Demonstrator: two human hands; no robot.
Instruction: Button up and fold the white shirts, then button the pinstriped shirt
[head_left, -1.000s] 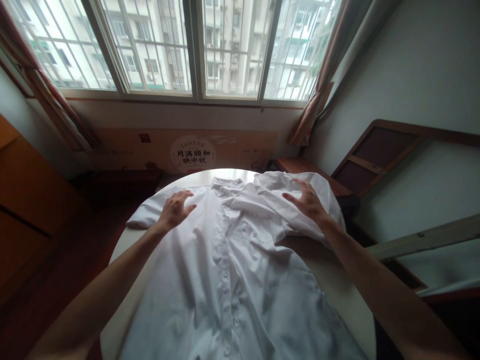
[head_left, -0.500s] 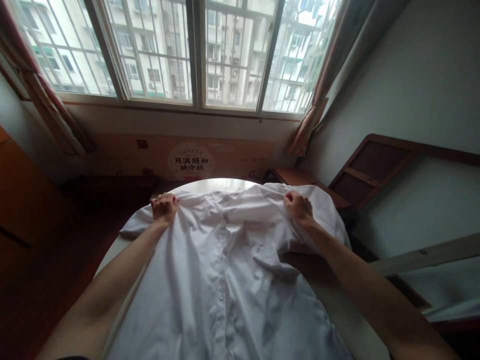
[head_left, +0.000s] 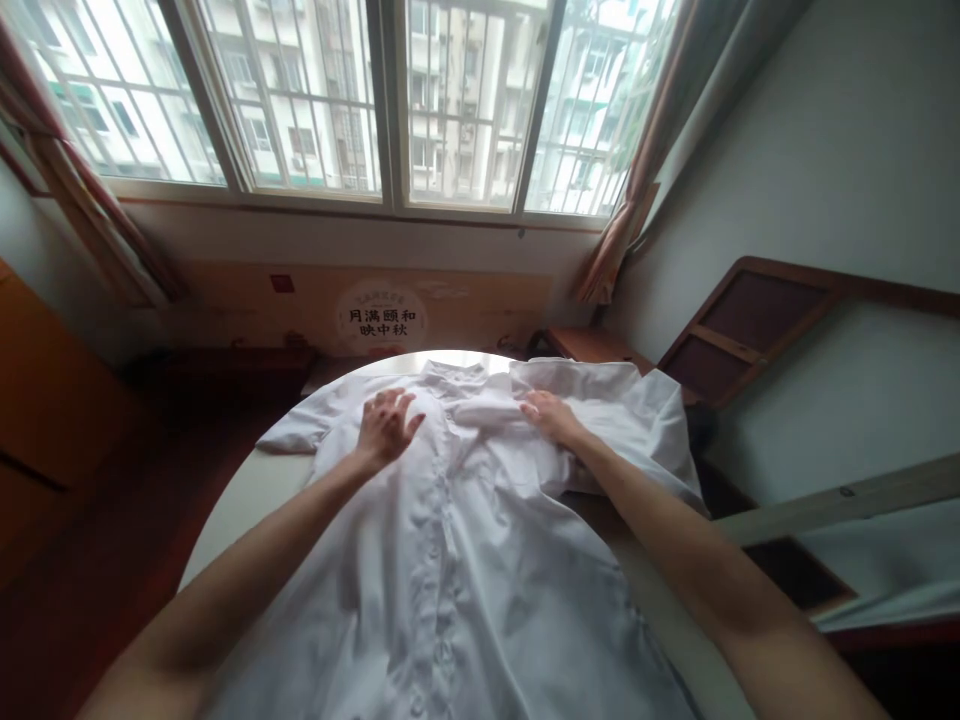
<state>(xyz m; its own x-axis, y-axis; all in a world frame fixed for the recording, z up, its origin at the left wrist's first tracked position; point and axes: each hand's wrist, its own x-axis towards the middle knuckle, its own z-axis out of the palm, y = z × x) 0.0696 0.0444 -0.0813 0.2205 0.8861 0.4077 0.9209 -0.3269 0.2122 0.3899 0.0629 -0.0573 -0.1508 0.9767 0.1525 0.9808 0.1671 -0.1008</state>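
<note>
A white button-front shirt lies spread over a round white table, its collar toward the far edge and its button strip running down the middle. My left hand is over the left chest of the shirt with its fingers spread, holding nothing. On the other side of the buttons, my right hand rests on the upper chest, fingers stretched out over the cloth. Wrinkles run across the shirt's front. The sleeve at the right lies bunched near the table's edge; the left sleeve points outward.
Beyond the table is a barred window with curtains at its sides. A printed banner stands below it. On the right are a small wooden table and a wood-framed panel. An orange-brown cabinet is at the left.
Both hands have let go of the shirt's shoulders and moved inward, fingers opening out. The shirt's upper part now lies flatter, with its collar showing.
</note>
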